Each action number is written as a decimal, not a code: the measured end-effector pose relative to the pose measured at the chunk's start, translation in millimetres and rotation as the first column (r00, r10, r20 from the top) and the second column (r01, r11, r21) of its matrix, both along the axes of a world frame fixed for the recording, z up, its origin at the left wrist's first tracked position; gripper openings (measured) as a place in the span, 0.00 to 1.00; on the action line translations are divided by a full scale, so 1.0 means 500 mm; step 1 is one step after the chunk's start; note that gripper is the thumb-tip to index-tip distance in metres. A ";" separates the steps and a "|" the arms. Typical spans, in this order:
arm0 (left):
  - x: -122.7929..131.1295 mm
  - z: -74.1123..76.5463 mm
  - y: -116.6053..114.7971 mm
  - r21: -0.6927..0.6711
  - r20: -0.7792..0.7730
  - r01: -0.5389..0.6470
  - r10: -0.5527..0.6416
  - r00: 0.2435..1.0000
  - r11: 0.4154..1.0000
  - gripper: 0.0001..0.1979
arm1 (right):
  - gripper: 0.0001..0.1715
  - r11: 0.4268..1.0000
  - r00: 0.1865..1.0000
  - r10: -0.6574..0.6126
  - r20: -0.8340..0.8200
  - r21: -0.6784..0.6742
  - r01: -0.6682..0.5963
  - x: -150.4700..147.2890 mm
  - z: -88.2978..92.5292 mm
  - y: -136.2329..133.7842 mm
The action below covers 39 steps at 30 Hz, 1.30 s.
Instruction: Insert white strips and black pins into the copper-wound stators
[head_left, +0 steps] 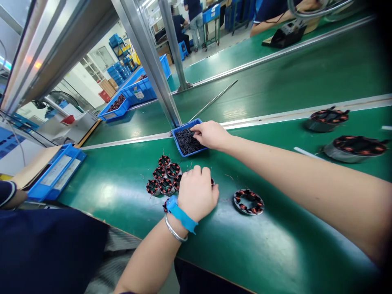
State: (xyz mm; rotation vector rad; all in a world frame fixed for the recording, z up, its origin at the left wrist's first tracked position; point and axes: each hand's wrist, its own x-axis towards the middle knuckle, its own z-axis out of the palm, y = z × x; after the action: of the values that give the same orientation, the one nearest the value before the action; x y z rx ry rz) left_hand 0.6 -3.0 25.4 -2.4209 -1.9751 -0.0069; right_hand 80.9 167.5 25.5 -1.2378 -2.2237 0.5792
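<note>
My left hand (197, 192), with a blue strap and a silver bangle at the wrist, curls palm-down over a small wound stator (212, 182). Only a bit of its copper and black edge shows by the thumb. Left of the hand, several similar stators (166, 186) stand close together, thin wire ends sticking out. My right hand (211, 134) reaches into a small blue tray (191, 154) of short thin black tubes (185, 143). Its thumb and forefinger are pinched over the tubes; what they grip is too small to make out. A larger stator ring (248, 202) lies to the right.
Two larger stators (357, 148) sit at the right, near a white stick (309, 153). A metal post (153, 61) rises behind the tray, beside a thin rod (214, 99). Blue bins (139, 92) stand far left, a document holder (58, 171) nearer. A co-worker's arm (275, 20) is across the bench.
</note>
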 end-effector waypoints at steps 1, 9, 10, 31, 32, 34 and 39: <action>0.001 -0.003 0.002 0.015 0.007 -0.009 0.009 1.000 1.000 0.10 | 0.18 1.000 0.998 -0.011 -0.066 -0.026 0.009 0.008 -0.001 -0.003; 0.012 -0.016 -0.004 -0.023 0.108 -0.002 0.005 0.994 1.000 0.09 | 0.26 0.899 0.850 -0.159 -0.502 -0.430 -0.086 0.155 -0.080 -0.152; 0.014 -0.016 -0.007 -0.042 0.122 0.005 0.000 0.993 0.999 0.09 | 0.29 0.863 0.813 -0.227 -0.535 -0.498 -0.087 0.166 -0.093 -0.173; 0.012 -0.013 -0.007 -0.147 0.255 0.032 0.006 0.967 0.989 0.10 | 0.33 0.737 0.628 -0.427 -0.651 -0.652 -0.175 0.146 -0.123 -0.202; 0.012 -0.013 -0.007 -0.143 0.257 0.036 0.002 0.966 0.989 0.10 | 0.33 0.736 0.631 -0.424 -0.650 -0.653 -0.178 0.146 -0.123 -0.202; 0.012 -0.014 -0.008 -0.139 0.265 0.041 -0.003 0.964 0.989 0.10 | 0.32 0.735 0.651 -0.405 -0.642 -0.652 -0.185 0.145 -0.122 -0.202; 0.013 -0.018 -0.011 -0.132 0.321 0.044 0.001 0.947 0.990 0.12 | 0.28 0.742 0.727 -0.294 -0.620 -0.627 -0.235 0.147 -0.117 -0.208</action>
State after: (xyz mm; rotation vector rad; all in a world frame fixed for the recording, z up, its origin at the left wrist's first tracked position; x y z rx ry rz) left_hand 7.1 -8.8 16.4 -2.6753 -2.1392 -0.2933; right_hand 154.2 63.5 -32.9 -1.0831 -1.3441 1.6498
